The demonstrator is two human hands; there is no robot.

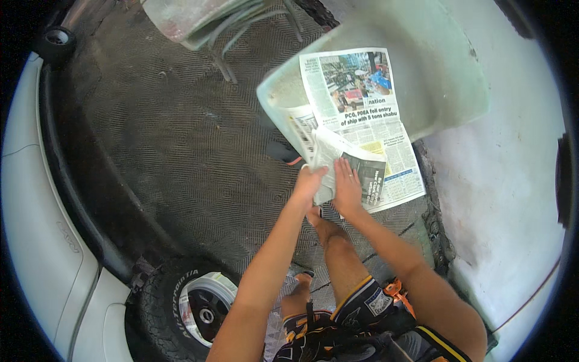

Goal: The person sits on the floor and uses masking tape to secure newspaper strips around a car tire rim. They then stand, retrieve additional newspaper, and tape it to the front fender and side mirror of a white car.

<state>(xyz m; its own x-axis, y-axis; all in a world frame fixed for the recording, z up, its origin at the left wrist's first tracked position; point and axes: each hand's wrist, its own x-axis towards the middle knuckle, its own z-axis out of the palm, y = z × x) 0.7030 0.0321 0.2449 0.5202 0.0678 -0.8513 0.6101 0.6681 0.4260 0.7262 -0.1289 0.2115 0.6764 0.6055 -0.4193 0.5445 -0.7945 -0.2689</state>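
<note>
A newspaper spread (400,170) lies partly over the near edge of a pale green plastic table (443,78). On its near left part a smaller piece of newspaper (325,154) is folded over, with creases along its left side. My left hand (309,183) is closed on the left edge of this folded newspaper, thumb on top. Beside it my right hand (347,188) lies flat on the folded piece, its fingers stretched out and a ring on one of them. Whether anything is inside the fold is hidden.
Pale stacked chairs (226,27) stand at the far side. To the left is a white vehicle (51,241); its near wheel (207,315) has printed paper around the rim. A whitish wall (488,199) rises on the right. A dark slipper (282,152) lies on the patterned floor (199,145).
</note>
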